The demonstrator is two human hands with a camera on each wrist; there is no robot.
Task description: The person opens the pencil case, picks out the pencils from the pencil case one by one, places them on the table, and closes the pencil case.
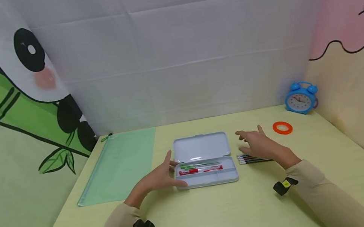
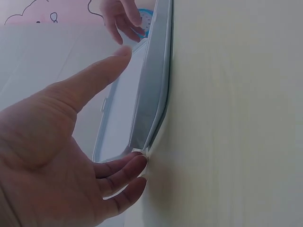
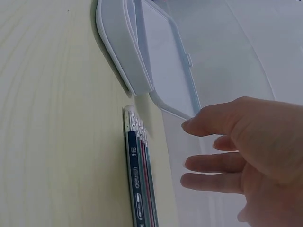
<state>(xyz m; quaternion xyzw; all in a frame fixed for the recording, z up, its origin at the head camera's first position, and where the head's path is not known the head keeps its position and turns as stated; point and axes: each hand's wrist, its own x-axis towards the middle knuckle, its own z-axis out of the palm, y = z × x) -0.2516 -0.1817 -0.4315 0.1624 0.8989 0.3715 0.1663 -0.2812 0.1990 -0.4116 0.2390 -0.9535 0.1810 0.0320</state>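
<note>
A pale pencil case [image 1: 207, 179] lies opened flat on the table, its lid [image 1: 201, 147] folded back. Inside it are a red pen [image 1: 192, 171] and a green pen [image 1: 188, 166]. My left hand [image 1: 160, 176] is at the case's left end, thumb over the front corner and fingertips right at the edge in the left wrist view. Several dark pencils [image 1: 250, 159] lie side by side to the right of the case. Above and beyond them hovers my right hand [image 1: 261, 144], fingers spread and nothing held; the right wrist view shows the pencils [image 3: 137, 170] apart from its fingers.
A clear green zip pouch [image 1: 123, 162] lies flat at the left of the table. Toward the back right are an orange tape roll [image 1: 282, 128] and a blue alarm clock [image 1: 300, 99]. A white sheet [image 1: 188, 52] hangs behind the table's far edge.
</note>
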